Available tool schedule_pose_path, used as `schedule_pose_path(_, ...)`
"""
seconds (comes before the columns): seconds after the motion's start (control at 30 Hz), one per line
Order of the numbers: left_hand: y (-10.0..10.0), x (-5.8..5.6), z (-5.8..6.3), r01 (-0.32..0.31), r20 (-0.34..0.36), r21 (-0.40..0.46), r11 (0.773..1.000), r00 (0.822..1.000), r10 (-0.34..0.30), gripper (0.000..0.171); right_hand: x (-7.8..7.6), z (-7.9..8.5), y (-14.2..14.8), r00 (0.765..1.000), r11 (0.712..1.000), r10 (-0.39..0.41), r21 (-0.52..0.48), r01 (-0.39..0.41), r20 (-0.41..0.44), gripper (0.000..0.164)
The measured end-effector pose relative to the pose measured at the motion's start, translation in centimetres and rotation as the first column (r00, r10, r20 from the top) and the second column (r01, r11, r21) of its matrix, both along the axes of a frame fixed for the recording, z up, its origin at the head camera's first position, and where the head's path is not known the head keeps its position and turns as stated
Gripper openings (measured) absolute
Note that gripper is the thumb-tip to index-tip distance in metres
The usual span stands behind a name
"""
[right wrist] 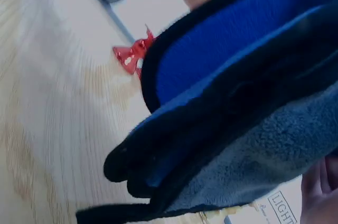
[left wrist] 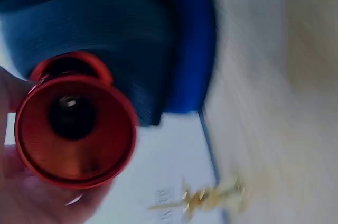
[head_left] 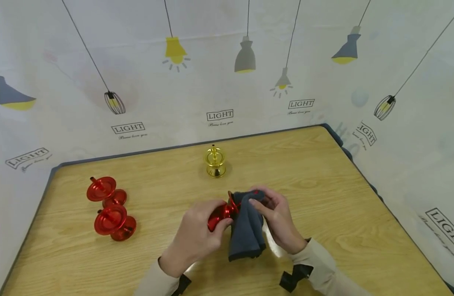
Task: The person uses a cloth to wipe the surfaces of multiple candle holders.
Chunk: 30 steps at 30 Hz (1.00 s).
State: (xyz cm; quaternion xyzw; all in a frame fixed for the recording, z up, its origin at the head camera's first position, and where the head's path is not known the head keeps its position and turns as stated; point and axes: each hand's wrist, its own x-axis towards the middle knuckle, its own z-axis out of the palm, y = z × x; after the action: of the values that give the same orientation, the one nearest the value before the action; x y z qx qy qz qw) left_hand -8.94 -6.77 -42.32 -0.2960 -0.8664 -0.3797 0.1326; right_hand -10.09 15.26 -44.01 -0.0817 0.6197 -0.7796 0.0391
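Observation:
My left hand grips a shiny red candle holder by its base, tipped on its side above the table. In the left wrist view the hollow underside of its base faces the camera. With my right hand I pinch a grey-blue cloth against the holder's dish. Most of that dish is hidden by the cloth, though a bit of its red rim shows. The cloth hangs down between my hands, and its bright blue side fills much of the right wrist view.
Two more red candle holders stand close together at the left of the wooden table. A gold candle holder is upright near the back edge. Behind the table hangs a white curtain printed with lamps.

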Motion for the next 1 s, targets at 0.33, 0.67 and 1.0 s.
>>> schedule_pose_path(0.33, -1.4, -1.1, 0.0, 0.145, 0.607, 0.419, 0.896, 0.69, -0.395, 0.036, 0.3, -0.1, 1.0, 0.977, 0.992, 0.123, 0.028, -0.12, -0.174, 0.023)
schedule_pose_path(0.67, 1.0, 0.5, -0.4, -0.16, -0.421, -0.135, 0.978, 0.902, 0.09, 0.053, 0.7, 0.5, -0.1, 0.993, 0.995, -0.098, 0.016, 0.099, -0.061, 0.021)
schedule_pose_path(1.0, 0.5, 0.5, 0.0, 0.01, -0.241, -0.048, 0.999, 0.97, -0.021, 0.039, 0.8, 0.6, 0.9, 0.984, 0.997, 0.029, 0.073, -0.016, -0.176, 0.02)
